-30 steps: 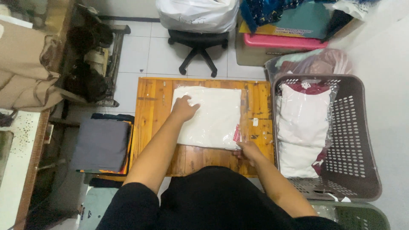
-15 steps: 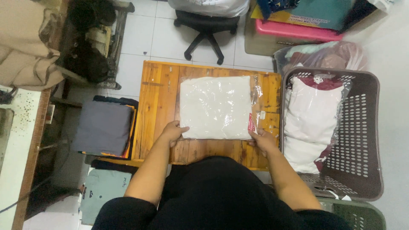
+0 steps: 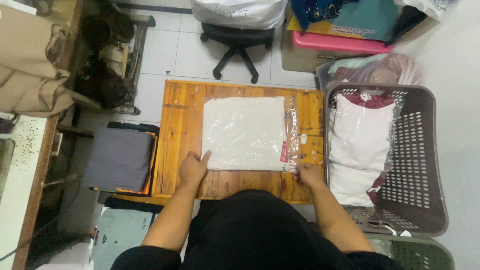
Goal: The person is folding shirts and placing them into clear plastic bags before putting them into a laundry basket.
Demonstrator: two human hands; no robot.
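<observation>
Head view: the person looks straight down at a wooden table (image 3: 175,145) and their own two hands.
Left hand (image 3: 192,167): it sits at the near left corner of the bagged white cloth (image 3: 245,132). The fingers are curled, and one finger touches the bag's edge. It is hard to tell if it grips anything.
Right hand (image 3: 308,174): it is at the near right corner. The fingers look pinched on the clear plastic flap (image 3: 292,137), but the grip is partly hidden.
Where the bag lies: flat in the middle of the table, just past both hands, with its near edge at the fingertips.
What could go wrong: the plastic looks slippery, so a pull from only one side could slide the bag crooked. A hard tug on the thin flap could tear it.
Right side: a brown laundry basket (image 3: 425,150) holds more bagged clothes.
Left side: a folded gray cloth (image 3: 117,157) lies on a stack.
Far away: a black office chair (image 3: 235,42) stands on the tile floor.
</observation>
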